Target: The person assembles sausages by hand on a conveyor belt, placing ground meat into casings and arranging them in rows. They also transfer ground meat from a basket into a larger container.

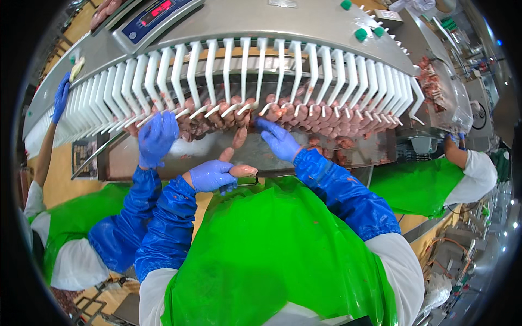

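My left hand (211, 175), in a blue glove, is closed around pink raw sausages (243, 170); one end sticks out to the right and another points up. My right hand (278, 140), also gloved in blue, reaches with spread fingers to the row of sausages (304, 115) hanging on the white plastic prongs (244, 65) of a curved steel machine. Its fingertips touch the links near the middle of the row. One loose sausage (239, 137) lies between my hands on the steel tray (353, 155) under the prongs.
A co-worker's blue-gloved hand (157, 136) reaches to the prongs just left of mine; that person's other hand (61, 96) is far left. Another person in a green apron (418, 185) stands at the right. A scale display (157, 13) sits on top of the machine.
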`<state>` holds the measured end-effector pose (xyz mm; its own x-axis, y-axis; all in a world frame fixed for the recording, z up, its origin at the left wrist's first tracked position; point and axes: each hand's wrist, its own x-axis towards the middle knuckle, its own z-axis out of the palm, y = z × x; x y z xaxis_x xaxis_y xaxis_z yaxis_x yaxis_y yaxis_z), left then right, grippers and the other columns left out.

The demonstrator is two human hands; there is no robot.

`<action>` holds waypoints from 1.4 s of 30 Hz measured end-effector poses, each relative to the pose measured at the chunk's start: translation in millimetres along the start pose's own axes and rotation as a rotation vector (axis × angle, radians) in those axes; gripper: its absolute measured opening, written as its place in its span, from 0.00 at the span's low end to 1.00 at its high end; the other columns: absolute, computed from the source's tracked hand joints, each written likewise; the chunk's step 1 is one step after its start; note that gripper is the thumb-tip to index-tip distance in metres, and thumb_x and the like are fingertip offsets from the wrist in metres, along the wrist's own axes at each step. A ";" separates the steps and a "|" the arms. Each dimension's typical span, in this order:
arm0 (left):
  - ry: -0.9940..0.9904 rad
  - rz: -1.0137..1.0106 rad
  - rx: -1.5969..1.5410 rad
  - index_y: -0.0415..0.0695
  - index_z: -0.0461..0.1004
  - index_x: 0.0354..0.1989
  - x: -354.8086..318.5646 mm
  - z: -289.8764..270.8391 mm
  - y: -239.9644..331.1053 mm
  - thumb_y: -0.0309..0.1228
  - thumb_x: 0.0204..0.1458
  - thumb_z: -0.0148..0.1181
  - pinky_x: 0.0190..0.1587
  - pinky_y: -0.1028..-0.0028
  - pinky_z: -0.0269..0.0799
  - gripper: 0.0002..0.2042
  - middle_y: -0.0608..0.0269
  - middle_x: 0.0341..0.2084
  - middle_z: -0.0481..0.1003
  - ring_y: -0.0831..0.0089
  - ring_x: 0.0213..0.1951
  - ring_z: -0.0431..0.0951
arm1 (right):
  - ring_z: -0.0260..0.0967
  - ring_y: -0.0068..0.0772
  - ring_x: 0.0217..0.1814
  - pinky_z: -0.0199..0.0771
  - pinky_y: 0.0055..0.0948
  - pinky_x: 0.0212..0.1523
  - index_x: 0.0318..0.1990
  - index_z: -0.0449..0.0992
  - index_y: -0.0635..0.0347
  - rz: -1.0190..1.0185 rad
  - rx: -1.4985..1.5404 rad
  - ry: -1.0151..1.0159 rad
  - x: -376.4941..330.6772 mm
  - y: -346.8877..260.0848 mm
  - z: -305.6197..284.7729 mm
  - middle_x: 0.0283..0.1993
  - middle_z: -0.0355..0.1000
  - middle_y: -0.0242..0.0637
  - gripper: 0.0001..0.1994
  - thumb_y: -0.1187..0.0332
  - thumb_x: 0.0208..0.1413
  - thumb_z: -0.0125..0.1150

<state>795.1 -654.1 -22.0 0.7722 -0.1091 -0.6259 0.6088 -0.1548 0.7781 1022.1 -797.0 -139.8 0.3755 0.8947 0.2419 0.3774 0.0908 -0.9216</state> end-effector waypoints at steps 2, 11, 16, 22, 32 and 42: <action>0.120 -0.056 0.302 0.41 0.79 0.38 -8.0 -5.3 -0.9 0.39 0.60 0.51 0.33 0.67 0.75 0.15 0.60 0.26 0.79 0.70 0.28 0.80 | 0.70 0.45 0.59 0.69 0.35 0.59 0.61 0.67 0.64 -0.047 -0.090 0.003 17.7 24.3 23.3 0.58 0.71 0.49 0.19 0.68 0.64 0.50; 0.452 -0.135 0.232 0.35 0.74 0.43 18.7 -31.6 -21.1 0.38 0.57 0.53 0.41 0.61 0.75 0.16 0.44 0.30 0.77 0.53 0.35 0.79 | 0.74 0.38 0.45 0.75 0.36 0.48 0.44 0.78 0.53 0.201 0.161 -0.477 25.1 -28.1 69.0 0.45 0.77 0.40 0.12 0.61 0.55 0.58; 0.532 0.099 0.458 0.35 0.72 0.45 34.6 -27.9 -24.9 0.35 0.50 0.63 0.43 0.62 0.72 0.18 0.44 0.36 0.76 0.55 0.39 0.78 | 0.74 0.55 0.43 0.72 0.43 0.47 0.34 0.81 0.57 -0.033 -0.475 -0.045 17.9 -80.2 41.4 0.39 0.77 0.50 0.12 0.61 0.47 0.59; 0.333 -0.003 0.741 0.38 0.75 0.43 33.8 -15.5 22.6 0.41 0.45 0.69 0.43 0.59 0.71 0.22 0.44 0.33 0.77 0.50 0.38 0.76 | 0.77 0.45 0.38 0.73 0.39 0.44 0.32 0.80 0.63 0.062 0.287 -0.771 6.9 -13.9 41.7 0.34 0.78 0.48 0.17 0.60 0.60 0.48; 0.431 -0.052 0.826 0.41 0.75 0.47 18.8 5.9 6.3 0.47 0.49 0.67 0.41 0.58 0.74 0.24 0.44 0.33 0.78 0.46 0.40 0.79 | 0.74 0.42 0.46 0.72 0.38 0.52 0.44 0.74 0.64 0.087 1.011 -0.051 -10.9 -21.2 76.9 0.44 0.77 0.47 0.13 0.65 0.57 0.53; 0.471 -0.182 0.914 0.41 0.66 0.62 11.9 5.6 -22.3 0.50 0.52 0.60 0.53 0.55 0.71 0.33 0.45 0.47 0.75 0.48 0.51 0.74 | 0.73 0.42 0.46 0.73 0.38 0.47 0.48 0.71 0.64 0.262 0.064 0.472 10.2 8.2 63.6 0.46 0.73 0.48 0.16 0.65 0.56 0.62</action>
<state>789.7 -657.4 -47.2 0.7946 0.3545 -0.4928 0.5058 -0.8356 0.2144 975.2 -759.4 -164.1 0.7948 0.5989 0.0977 0.1734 -0.0698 -0.9824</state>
